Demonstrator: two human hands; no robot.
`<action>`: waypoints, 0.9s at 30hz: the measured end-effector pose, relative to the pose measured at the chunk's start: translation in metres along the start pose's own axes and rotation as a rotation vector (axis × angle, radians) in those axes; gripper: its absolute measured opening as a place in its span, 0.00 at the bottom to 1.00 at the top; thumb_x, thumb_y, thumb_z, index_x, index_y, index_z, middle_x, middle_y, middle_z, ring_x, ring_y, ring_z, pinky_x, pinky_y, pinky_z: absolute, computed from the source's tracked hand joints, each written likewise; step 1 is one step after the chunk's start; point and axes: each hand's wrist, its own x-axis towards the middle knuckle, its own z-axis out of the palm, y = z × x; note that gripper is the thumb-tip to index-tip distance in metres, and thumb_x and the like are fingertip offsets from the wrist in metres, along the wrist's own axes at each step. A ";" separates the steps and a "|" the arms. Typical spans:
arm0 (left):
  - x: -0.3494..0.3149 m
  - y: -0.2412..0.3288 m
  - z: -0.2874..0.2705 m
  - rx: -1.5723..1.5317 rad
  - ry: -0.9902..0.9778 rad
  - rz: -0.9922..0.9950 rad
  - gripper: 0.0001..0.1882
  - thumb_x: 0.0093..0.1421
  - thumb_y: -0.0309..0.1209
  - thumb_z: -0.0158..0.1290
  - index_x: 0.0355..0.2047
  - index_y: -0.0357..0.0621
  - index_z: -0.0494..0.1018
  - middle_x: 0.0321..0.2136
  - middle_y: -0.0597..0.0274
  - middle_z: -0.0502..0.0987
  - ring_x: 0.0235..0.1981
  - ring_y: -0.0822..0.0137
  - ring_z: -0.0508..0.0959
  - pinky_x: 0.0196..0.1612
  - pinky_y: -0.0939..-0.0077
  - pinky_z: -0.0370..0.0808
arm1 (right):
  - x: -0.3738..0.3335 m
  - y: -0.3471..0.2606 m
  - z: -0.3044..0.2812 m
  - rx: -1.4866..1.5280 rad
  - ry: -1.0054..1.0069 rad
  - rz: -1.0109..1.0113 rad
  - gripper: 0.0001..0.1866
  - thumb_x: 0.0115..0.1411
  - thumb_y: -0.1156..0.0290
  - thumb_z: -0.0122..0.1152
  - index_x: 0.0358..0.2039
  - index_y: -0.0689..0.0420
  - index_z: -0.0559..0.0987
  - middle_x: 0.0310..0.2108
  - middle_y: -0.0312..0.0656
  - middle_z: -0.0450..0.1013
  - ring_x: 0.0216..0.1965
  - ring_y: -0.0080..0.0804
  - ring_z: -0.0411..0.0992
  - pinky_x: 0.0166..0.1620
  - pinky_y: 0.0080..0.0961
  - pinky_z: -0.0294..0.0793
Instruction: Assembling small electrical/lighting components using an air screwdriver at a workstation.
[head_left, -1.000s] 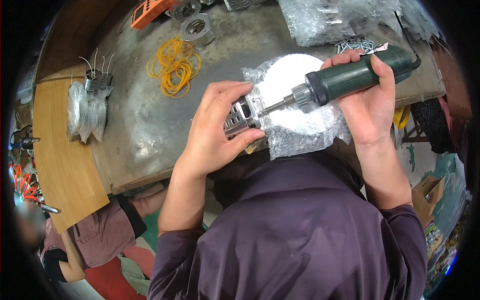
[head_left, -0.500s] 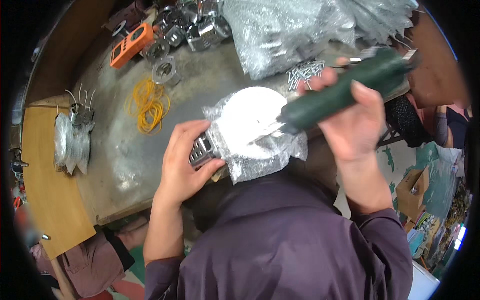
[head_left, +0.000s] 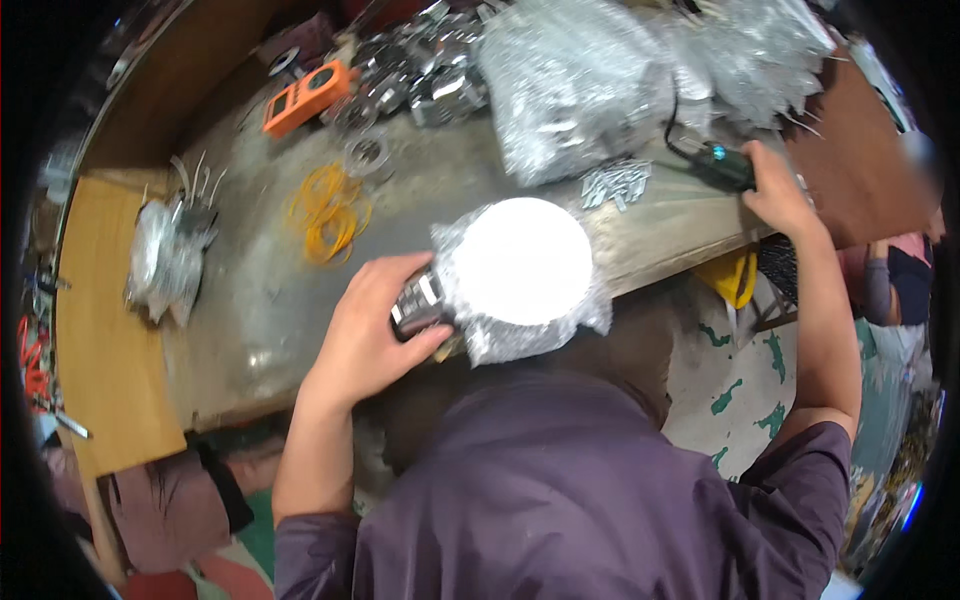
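Observation:
My left hand [head_left: 375,315] is closed round the slotted metal housing of a round fitting [head_left: 525,262]. The fitting's face is a bright white disc, with crumpled clear wrap [head_left: 520,342] round its edge, at the front edge of the bench. Out to the right, my right hand [head_left: 782,190] grips a dark green corded electric screwdriver [head_left: 728,168] low over the bench. The tool's tip is hidden. Between the disc and the tool lies a small pile of screws [head_left: 615,185].
Large bags of clear wrap [head_left: 570,90] fill the back of the bench [head_left: 250,330]. Shiny metal housings [head_left: 440,75] and an orange meter [head_left: 305,98] stand at back left. Yellow cord [head_left: 330,215] is coiled nearer. Wrapped wired parts [head_left: 170,250] lie at left. Another person sits at lower left.
My right hand has carried the electric screwdriver away from the white disc, out to the far right and down near the bench. My left hand still holds the fitting.

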 end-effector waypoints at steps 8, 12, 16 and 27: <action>0.001 0.007 0.001 0.030 0.102 0.070 0.34 0.45 0.26 0.63 0.54 0.42 0.65 0.45 0.51 0.73 0.47 0.51 0.73 0.50 0.61 0.71 | 0.008 -0.219 -0.029 0.587 0.096 -0.419 0.26 0.49 0.76 0.62 0.51 0.61 0.69 0.52 0.51 0.66 0.54 0.50 0.64 0.60 0.35 0.62; 0.005 0.020 -0.012 0.123 0.164 0.254 0.34 0.41 0.22 0.64 0.51 0.42 0.66 0.46 0.51 0.73 0.47 0.48 0.72 0.50 0.58 0.71 | 0.039 -0.248 -0.015 0.677 -0.042 -0.478 0.27 0.44 0.77 0.66 0.47 0.62 0.71 0.44 0.47 0.71 0.46 0.44 0.70 0.52 0.31 0.67; 0.005 0.016 -0.020 0.350 0.346 0.432 0.27 0.43 0.18 0.59 0.46 0.46 0.72 0.46 0.57 0.72 0.46 0.52 0.72 0.44 0.61 0.74 | 0.036 -0.248 -0.029 0.652 0.191 -0.597 0.18 0.46 0.75 0.67 0.39 0.58 0.72 0.36 0.47 0.73 0.38 0.45 0.73 0.38 0.38 0.70; -0.032 0.000 0.011 0.313 0.196 0.271 0.17 0.44 0.23 0.61 0.37 0.46 0.74 0.47 0.52 0.71 0.51 0.48 0.71 0.59 0.41 0.62 | -0.027 -0.246 0.027 0.512 0.285 -0.650 0.14 0.54 0.63 0.65 0.33 0.57 0.74 0.35 0.40 0.71 0.38 0.42 0.71 0.41 0.35 0.71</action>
